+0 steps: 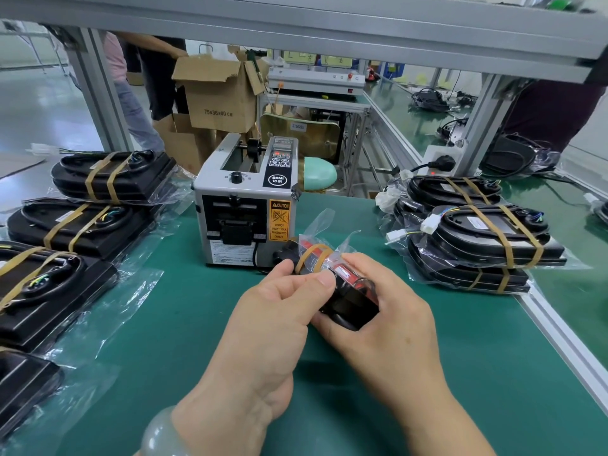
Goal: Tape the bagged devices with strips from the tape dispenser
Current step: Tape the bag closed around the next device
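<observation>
**Bagged device held in both hands before the dispenser**

Head view.

- Item in hand: one bagged device (345, 291), black with a red part, in clear plastic. It is held above the green tabletop (197, 324), just in front of the tape dispenser (245, 205) and not touching it. A tan tape strip (311, 255) loops round its far end, and loose bag ends stick up beside the strip.
- Left hand (273, 311): thumb and forefinger are pressed together and pinch the plastic on the device's upper side, right next to the tape strip. A pale bracelet (161, 436) sits on the wrist.
- Right hand (388, 324): its fingers (358, 261) are curled round the device from the right and from below, clamped on it. The device's near end is hidden in the palm.
- Tape dispenser: grey and upright at the back of the tabletop, with a yellow caution label on its front. Whether a strip waits at the outlet cannot be told.
- Left row (115, 176): bagged devices lying flat along the left edge, those fully seen bound by two tan strips each.
- Right stack (487, 232): bagged devices piled up, each with two tan strips, well apart from the hands.
- Behind: an open cardboard box (217, 93).
</observation>
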`<state>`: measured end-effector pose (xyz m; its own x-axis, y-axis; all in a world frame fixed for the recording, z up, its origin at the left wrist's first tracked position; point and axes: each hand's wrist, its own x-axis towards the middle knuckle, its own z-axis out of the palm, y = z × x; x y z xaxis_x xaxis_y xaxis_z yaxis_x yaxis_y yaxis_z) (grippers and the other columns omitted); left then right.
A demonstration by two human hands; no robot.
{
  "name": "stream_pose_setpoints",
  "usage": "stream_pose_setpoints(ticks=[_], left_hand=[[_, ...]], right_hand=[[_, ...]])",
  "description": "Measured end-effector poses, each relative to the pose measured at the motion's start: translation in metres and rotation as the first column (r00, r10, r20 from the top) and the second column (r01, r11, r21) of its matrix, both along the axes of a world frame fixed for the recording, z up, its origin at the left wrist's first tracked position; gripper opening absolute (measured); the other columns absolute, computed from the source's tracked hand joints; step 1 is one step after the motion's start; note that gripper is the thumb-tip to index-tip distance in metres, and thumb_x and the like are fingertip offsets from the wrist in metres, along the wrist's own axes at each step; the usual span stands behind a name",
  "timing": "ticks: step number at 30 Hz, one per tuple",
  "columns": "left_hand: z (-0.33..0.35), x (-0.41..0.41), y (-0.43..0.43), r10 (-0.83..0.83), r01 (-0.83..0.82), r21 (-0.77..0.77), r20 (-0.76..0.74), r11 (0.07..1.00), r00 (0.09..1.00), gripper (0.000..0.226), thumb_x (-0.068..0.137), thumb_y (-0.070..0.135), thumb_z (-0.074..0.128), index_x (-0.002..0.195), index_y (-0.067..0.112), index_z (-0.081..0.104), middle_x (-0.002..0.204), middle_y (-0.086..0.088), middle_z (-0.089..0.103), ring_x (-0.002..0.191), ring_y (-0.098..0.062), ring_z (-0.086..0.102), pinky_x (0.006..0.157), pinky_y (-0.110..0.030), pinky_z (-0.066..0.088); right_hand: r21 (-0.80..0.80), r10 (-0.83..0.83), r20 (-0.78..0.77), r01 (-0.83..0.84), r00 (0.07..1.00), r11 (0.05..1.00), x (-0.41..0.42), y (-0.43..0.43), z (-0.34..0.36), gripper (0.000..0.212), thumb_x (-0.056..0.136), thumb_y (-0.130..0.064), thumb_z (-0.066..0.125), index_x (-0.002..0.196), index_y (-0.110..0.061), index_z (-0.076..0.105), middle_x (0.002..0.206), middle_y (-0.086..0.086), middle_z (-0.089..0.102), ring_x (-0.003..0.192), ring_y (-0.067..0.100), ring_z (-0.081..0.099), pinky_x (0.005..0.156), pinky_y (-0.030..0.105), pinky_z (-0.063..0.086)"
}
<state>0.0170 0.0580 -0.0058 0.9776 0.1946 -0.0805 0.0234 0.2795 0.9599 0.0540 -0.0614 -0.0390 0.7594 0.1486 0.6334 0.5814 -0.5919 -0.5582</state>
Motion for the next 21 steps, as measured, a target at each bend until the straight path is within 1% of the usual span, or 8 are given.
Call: stream_pose_setpoints(ticks=[2, 5, 6, 9, 10, 15, 18, 21], left_hand=[[-0.002, 0.001, -0.001, -0.010, 0.010, 0.004, 0.006, 1.000, 1.000, 0.020, 0.082, 0.025, 0.067, 0.068, 0.032, 0.079, 0.079, 0.042, 0.062, 0.121, 0.025, 0.025, 0.086, -0.013, 0.022], [-0.005, 0.003, -0.001, -0.006, 0.006, 0.004, 0.018, 1.000, 1.000, 0.019, 0.081, 0.025, 0.067, 0.069, 0.033, 0.079, 0.082, 0.047, 0.061, 0.121, 0.027, 0.023, 0.086, -0.012, 0.023], [-0.006, 0.003, -0.001, -0.005, 0.005, 0.003, 0.028, 1.000, 1.000, 0.017, 0.080, 0.026, 0.068, 0.070, 0.032, 0.079, 0.087, 0.044, 0.063, 0.122, 0.026, 0.024, 0.088, -0.013, 0.023], [-0.008, 0.003, -0.001, -0.006, 0.007, -0.007, 0.049, 1.000, 0.999, 0.014, 0.078, 0.027, 0.068, 0.070, 0.026, 0.080, 0.108, 0.023, 0.070, 0.130, 0.020, 0.025, 0.102, -0.020, 0.021], [-0.009, 0.003, -0.001, -0.004, 0.004, -0.004, 0.055, 1.000, 0.999, 0.016, 0.080, 0.026, 0.067, 0.070, 0.026, 0.080, 0.111, 0.019, 0.070, 0.132, 0.018, 0.025, 0.102, -0.021, 0.020], [-0.013, 0.005, -0.004, 0.030, -0.033, 0.035, 0.075, 0.999, 0.997, 0.021, 0.085, 0.024, 0.065, 0.070, 0.026, 0.080, 0.106, 0.020, 0.071, 0.133, 0.016, 0.024, 0.098, -0.018, 0.022], [-0.015, 0.006, -0.005, 0.055, -0.058, 0.041, 0.075, 0.997, 0.996, 0.021, 0.085, 0.023, 0.065, 0.069, 0.025, 0.079, 0.106, 0.019, 0.071, 0.132, 0.017, 0.025, 0.097, -0.016, 0.022], [-0.016, 0.007, -0.007, 0.074, -0.075, 0.018, 0.063, 0.997, 0.995, 0.021, 0.084, 0.021, 0.067, 0.066, 0.024, 0.078, 0.101, 0.019, 0.073, 0.131, 0.017, 0.027, 0.094, -0.014, 0.024]], right_hand=[[0.001, 0.001, -0.001, -0.001, 1.000, 1.000, 0.000, 0.000, 0.001, 0.067, 0.055, -0.047, 0.077, 0.113, -0.050, 0.043, 0.096, -0.048, 0.050, 0.094, 0.000, 0.060, 0.083, 0.021, 0.050], [0.009, -0.002, -0.001, 0.002, 1.000, 1.000, 0.000, -0.001, 0.001, 0.065, 0.056, -0.047, 0.076, 0.112, -0.051, 0.043, 0.097, -0.047, 0.051, 0.093, 0.000, 0.061, 0.081, 0.022, 0.051], [0.012, -0.004, -0.002, 0.004, 1.000, 1.000, 0.000, -0.001, 0.001, 0.065, 0.056, -0.047, 0.076, 0.112, -0.050, 0.043, 0.096, -0.046, 0.051, 0.093, 0.000, 0.061, 0.081, 0.023, 0.051], [0.011, -0.010, -0.004, 0.010, 1.000, 1.000, -0.001, 0.000, 0.001, 0.064, 0.057, -0.050, 0.074, 0.113, -0.048, 0.043, 0.095, -0.047, 0.050, 0.092, 0.000, 0.061, 0.081, 0.023, 0.051], [0.010, -0.011, -0.003, 0.011, 1.000, 1.000, -0.001, 0.000, 0.001, 0.063, 0.057, -0.052, 0.072, 0.113, -0.048, 0.043, 0.094, -0.047, 0.050, 0.092, 0.000, 0.060, 0.081, 0.022, 0.051], [0.024, -0.009, -0.007, 0.009, 1.000, 1.000, -0.002, 0.001, 0.002, 0.054, 0.061, -0.060, 0.063, 0.111, -0.045, 0.048, 0.099, -0.041, 0.055, 0.091, 0.001, 0.060, 0.080, 0.022, 0.051], [0.033, -0.021, -0.014, 0.021, 1.000, 0.999, -0.002, 0.003, 0.002, 0.058, 0.061, -0.062, 0.060, 0.115, -0.043, 0.047, 0.114, -0.033, 0.050, 0.091, 0.003, 0.060, 0.080, 0.022, 0.050], [0.043, -0.027, -0.023, 0.028, 0.999, 0.999, -0.002, 0.003, 0.001, 0.060, 0.060, -0.061, 0.061, 0.115, -0.041, 0.051, 0.114, -0.028, 0.057, 0.092, 0.005, 0.062, 0.082, 0.027, 0.052]])
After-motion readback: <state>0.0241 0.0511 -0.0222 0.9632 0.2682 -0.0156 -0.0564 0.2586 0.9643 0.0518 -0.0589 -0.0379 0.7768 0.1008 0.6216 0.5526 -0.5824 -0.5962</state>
